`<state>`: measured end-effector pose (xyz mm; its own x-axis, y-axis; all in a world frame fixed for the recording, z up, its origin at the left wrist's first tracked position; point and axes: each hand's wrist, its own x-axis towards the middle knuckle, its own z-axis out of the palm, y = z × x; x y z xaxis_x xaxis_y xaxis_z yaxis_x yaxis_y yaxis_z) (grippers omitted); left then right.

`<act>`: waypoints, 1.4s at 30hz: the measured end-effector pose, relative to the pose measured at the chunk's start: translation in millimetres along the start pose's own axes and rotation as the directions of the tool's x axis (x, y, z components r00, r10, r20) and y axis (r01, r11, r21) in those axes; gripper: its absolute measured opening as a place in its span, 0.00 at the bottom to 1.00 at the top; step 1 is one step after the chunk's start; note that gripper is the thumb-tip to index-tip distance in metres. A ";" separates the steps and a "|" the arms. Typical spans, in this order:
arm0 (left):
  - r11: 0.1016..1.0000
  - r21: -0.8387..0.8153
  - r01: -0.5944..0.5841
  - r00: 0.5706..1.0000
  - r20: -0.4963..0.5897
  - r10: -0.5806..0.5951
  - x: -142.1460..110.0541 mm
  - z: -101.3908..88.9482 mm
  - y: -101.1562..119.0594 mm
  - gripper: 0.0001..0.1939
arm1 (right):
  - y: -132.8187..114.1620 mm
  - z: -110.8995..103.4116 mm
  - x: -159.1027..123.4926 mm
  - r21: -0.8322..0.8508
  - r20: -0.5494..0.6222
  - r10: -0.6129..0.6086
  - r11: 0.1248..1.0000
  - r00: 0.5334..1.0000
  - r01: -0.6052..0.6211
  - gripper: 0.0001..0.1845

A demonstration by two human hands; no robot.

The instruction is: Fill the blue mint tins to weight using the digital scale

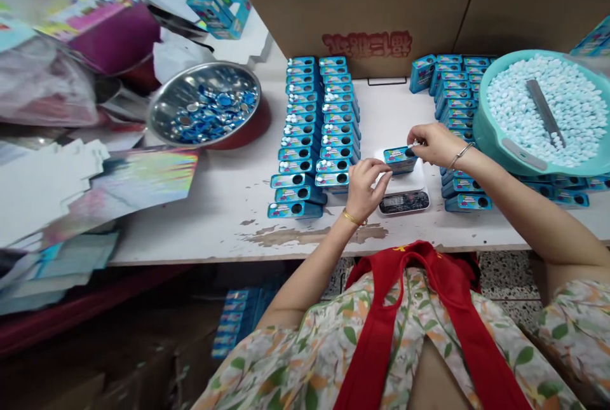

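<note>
A small blue printed tin (399,157) with a dark round hole on its top stands on a white digital scale (405,201). My right hand (433,143) is at the tin's right end, thumb and fingers pinched on small white tablets beside the hole. At the left end of the tin is my left hand (366,186), its fingers bent and the tips brought together against or just beside the tin's front corner. Whatever may be between those tips is too small to make out. The scale's dark display is partly readable as lit, without clear digits.
Two rows of blue tins (317,124) stand on the left, many with white tablets on top. More tins (455,105) are on the right beside a turquoise basin (495,143) of tablets, with a metal strip (546,111) inside. A steel bowl (159,111) holds blue caps. Cardboard (352,9) stands behind.
</note>
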<state>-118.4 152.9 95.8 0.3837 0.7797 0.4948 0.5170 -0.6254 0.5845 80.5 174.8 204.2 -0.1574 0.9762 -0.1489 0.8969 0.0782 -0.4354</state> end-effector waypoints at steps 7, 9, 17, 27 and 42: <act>0.997 -0.019 0.076 0.997 -0.007 -0.076 -25.3 -3.3 -5.4 0.12 | -6.8 1.6 11.9 -0.187 0.108 0.037 0.982 0.993 -0.016 0.18; 0.996 -0.021 0.086 0.996 -0.010 -0.086 -25.9 -2.4 -5.2 0.12 | -7.6 1.3 13.7 -0.198 0.093 0.027 0.980 0.995 -0.008 0.19; 0.996 -0.021 0.089 0.996 -0.008 -0.089 -27.9 3.7 -5.9 0.12 | -1.3 10.3 25.8 -0.140 0.002 -0.004 0.990 1.000 0.004 0.10; 0.990 -0.136 0.040 0.999 -0.032 -0.044 -31.7 2.7 -8.4 0.11 | 16.0 22.2 27.4 0.014 -0.097 -0.069 0.997 0.993 0.070 0.08; 0.982 -0.177 0.059 0.998 -0.003 -0.060 -34.7 7.5 -10.0 0.11 | 3.0 18.9 21.4 -0.057 -0.036 -0.045 0.997 0.998 0.043 0.07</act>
<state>-131.1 132.3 68.0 0.3494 0.8159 0.4607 0.3951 -0.5741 0.7171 72.0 192.1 182.9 -0.1827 0.9784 -0.0968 0.9113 0.1315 -0.3901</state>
